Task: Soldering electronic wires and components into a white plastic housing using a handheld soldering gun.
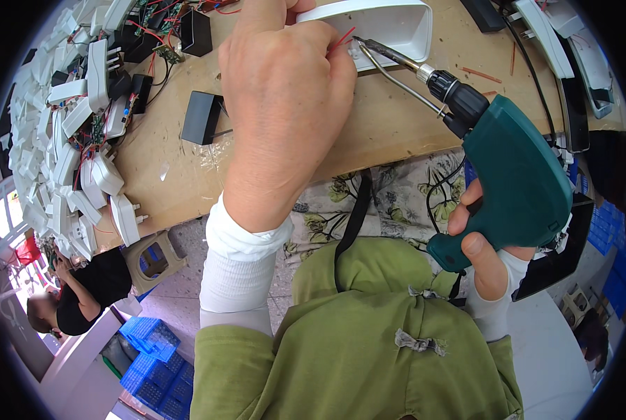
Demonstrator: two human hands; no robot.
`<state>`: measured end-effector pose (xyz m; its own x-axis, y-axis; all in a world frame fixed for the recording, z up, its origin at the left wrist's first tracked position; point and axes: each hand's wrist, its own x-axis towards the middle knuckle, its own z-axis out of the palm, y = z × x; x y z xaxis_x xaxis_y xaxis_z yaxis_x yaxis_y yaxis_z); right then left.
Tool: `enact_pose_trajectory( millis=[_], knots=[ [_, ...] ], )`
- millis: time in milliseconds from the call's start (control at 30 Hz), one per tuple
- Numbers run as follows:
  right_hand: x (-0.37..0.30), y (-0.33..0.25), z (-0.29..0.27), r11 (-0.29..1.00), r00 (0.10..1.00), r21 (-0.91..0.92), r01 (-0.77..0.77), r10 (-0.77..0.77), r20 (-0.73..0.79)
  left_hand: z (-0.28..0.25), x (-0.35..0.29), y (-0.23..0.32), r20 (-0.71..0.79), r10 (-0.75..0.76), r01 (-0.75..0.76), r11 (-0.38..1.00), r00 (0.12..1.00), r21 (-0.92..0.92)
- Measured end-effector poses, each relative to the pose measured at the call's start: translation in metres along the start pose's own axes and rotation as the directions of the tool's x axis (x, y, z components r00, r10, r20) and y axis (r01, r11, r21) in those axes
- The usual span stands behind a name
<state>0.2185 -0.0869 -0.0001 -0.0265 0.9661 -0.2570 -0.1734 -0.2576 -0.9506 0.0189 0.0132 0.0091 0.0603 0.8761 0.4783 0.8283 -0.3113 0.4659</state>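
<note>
The left hand (285, 105) lay over the near edge of a white plastic housing (390, 24) on the wooden workbench (397, 133), its fingertips pressed together and pinching a thin red wire (342, 39) against the casing, apparently to keep the strand steady and out of the tool's way. The right hand (484, 255) gripped the handle of a green pistol-shaped soldering gun (519, 182), fingers curled shut around the grip with one finger at the front, where a trigger would sit. The gun was angled up and to the left so that its dark tip (369, 46) reached the spot just beside the pinched wire; a thin metal rod ran alongside the barrel toward the same point. To the left, a heap of similar white housings (61, 140) with red wiring was piled along the bench edge, and black rectangular parts (201, 117) stood near it. Another person in a black top (92, 283) crouched on the floor below.
</note>
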Motion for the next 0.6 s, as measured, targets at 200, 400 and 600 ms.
enact_pose_trajectory(
  millis=[200,400,600],
  knots=[
    [-0.0013,0.0038,-0.0039,0.989,0.999,-0.146,0.029,-0.025,0.033,0.0,-0.0004,-0.0002,-0.007,-0.015,0.015,1.0,1.0,0.0],
    [-0.0026,0.0006,0.0012,0.993,1.0,-0.118,-0.005,0.004,-0.006,0.0002,-0.0004,0.0009,0.004,-0.038,0.038,0.999,0.999,-0.006],
    [-0.0033,0.0003,0.0019,0.993,1.0,-0.115,-0.003,0.002,-0.008,-0.0009,0.0002,0.0017,0.003,-0.003,0.003,1.0,1.0,0.024]
  ],
)
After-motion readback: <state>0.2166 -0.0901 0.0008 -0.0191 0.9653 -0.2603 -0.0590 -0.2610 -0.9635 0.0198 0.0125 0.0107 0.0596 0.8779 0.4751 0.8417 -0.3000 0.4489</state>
